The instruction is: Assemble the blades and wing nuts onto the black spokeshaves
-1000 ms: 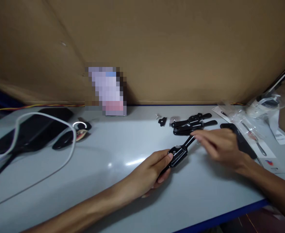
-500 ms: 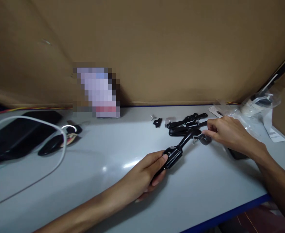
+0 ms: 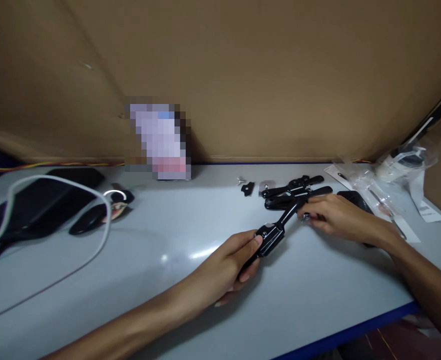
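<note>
My left hand (image 3: 232,267) grips one handle of a black spokeshave (image 3: 272,240), thumb lying on its body. The other handle slants up and away to the right. My right hand (image 3: 327,214) is closed at that far end, its fingertips around a small shiny metal part (image 3: 306,216) mostly hidden under them. Just beyond, several more black spokeshaves (image 3: 290,192) lie in a heap. A flat black plate (image 3: 248,188) and a small thumbscrew (image 3: 242,180) rest left of the heap.
A blurred upright packet (image 3: 163,142) leans against the cardboard wall (image 3: 261,75). A white cable (image 3: 105,220) loops over dark objects at left. Clear plastic packaging (image 3: 380,195) and a roll in plastic (image 3: 402,162) lie at right. A black object (image 3: 355,200) sits behind my right hand.
My right hand has moved left and slightly down, covering the small metal part that lay beside the spokeshaves. The left hand keeps its grip; the view has shifted slightly.
</note>
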The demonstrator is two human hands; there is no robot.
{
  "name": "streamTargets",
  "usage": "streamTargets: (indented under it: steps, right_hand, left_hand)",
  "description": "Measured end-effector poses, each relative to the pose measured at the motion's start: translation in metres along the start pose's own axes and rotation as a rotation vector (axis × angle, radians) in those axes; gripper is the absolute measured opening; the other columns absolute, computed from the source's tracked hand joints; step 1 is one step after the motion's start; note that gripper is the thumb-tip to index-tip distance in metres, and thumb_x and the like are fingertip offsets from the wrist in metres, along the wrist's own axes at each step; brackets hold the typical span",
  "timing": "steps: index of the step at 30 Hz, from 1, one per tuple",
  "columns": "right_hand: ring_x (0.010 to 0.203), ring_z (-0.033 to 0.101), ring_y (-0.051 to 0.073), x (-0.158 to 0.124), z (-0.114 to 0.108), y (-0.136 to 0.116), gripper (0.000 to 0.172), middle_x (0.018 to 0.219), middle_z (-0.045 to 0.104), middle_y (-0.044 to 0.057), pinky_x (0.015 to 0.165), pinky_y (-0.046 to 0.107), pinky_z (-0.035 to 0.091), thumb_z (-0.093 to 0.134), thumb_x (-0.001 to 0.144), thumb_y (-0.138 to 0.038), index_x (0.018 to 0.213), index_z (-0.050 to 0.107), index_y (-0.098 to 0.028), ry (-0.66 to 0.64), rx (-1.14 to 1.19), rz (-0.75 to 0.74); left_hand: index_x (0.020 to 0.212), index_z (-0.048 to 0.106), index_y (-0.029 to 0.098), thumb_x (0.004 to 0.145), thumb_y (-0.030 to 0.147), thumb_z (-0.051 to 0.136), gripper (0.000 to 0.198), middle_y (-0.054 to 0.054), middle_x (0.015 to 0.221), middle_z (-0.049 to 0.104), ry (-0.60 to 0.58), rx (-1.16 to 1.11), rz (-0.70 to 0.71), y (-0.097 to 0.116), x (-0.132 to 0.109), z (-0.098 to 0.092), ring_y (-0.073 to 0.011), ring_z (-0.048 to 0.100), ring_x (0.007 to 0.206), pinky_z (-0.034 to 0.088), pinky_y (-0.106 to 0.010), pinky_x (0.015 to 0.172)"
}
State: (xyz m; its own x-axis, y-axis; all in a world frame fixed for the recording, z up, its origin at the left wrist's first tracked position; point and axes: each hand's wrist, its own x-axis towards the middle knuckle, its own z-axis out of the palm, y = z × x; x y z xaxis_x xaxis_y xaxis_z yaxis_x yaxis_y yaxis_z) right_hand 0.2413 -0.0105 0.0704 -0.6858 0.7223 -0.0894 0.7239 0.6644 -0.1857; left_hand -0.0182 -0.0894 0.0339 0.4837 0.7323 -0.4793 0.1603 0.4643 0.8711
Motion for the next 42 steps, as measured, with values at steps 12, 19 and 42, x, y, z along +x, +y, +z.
streamTargets:
  steps: [12,19,42]
  right_hand:
    - [0.074,0.059,0.019,-0.011,0.011,-0.032,0.012,0.092,0.066,0.009,0.067,0.033,0.038,0.054,0.088,-0.01,0.085,0.064,-0.015,-0.054,-0.17,-0.048]
    - [0.081,0.063,0.019,-0.009,0.012,-0.039,0.009,0.09,0.069,0.005,0.078,0.034,0.041,0.055,0.096,-0.013,0.098,0.063,-0.017,-0.132,0.075,-0.094]
    - [0.073,0.063,0.013,-0.016,-0.01,-0.048,0.01,0.081,0.07,-0.003,0.068,0.025,0.044,0.069,0.091,-0.01,0.095,0.067,-0.02,0.118,0.448,-0.097]
  left_hand:
    - [0.083,0.038,0.025,0.095,0.065,0.049,0.043,0.011,0.058,0.039,0.004,0.007,0.022,0.001,-0.001,0.001,-0.0056,0.022,0.04,0.022,-0.012,0.028]
    - [0.084,0.04,0.025,0.094,0.065,0.05,0.043,0.011,0.057,0.038,0.004,0.011,0.027,0.002,0.0,0.001,-0.006,0.021,0.039,0.021,-0.013,0.028]
    - [0.085,0.041,0.025,0.1,0.057,0.043,0.036,0.01,0.058,0.039,-0.007,0.107,-0.001,0.004,-0.002,0.002,-0.0073,0.024,0.039,0.021,-0.015,0.03]
